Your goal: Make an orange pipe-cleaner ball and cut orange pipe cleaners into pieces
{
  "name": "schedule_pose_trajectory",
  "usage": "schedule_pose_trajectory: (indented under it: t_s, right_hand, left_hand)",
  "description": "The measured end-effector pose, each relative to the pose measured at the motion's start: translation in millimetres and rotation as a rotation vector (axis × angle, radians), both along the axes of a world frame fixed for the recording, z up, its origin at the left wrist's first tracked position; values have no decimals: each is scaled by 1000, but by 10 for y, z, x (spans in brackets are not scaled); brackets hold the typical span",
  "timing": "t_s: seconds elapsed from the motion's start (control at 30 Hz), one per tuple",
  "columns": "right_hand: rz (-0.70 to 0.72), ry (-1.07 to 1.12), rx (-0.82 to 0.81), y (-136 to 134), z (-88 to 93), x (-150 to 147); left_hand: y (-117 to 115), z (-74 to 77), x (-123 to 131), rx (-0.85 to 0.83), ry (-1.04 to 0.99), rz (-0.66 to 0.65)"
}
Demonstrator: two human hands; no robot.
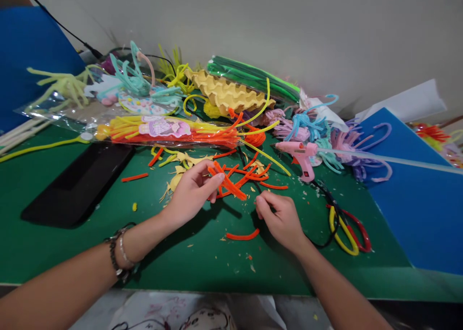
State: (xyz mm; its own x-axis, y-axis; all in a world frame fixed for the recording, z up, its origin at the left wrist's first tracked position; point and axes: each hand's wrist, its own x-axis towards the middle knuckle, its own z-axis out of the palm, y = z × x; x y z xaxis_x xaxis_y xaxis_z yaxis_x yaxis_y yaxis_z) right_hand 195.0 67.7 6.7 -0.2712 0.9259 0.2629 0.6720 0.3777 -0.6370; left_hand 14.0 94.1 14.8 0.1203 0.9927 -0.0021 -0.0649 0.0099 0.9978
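My left hand [197, 187] pinches several short orange fuzzy stems [231, 186] between thumb and fingers, held above the green table. To its right, my right hand [278, 216] is closed just over the table, fingers curled inward; anything between its fingertips is hidden. More cut orange pieces [253, 175] lie crossed behind the two hands. A single orange piece [242, 235] rests on the table between and in front of the hands. Yellowish torn scraps [175, 181] are scattered beside my left hand.
A black tablet-like slab [79, 185] lies at left. Bagged orange and yellow stems [173, 132] stretch behind the hands. At right are a pink glue gun [306, 158], its black cable and red-and-yellow scissors [343, 233]. A blue board [415, 199] borders the right side.
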Motion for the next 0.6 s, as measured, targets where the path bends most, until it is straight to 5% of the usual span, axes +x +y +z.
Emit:
schedule_pose_trajectory:
  t_s: [0.3, 0.47, 0.6]
  right_hand:
    - [-313, -68, 45, 184, 333, 430]
    - [-180, -138, -56, 180, 442, 426]
    - [-88, 66, -114, 183, 480, 216]
  left_hand:
    - [-2, -34, 2, -59, -48, -36]
    - [6, -92, 4, -104, -117, -120]
    - [19, -135, 11, -205, -259, -203]
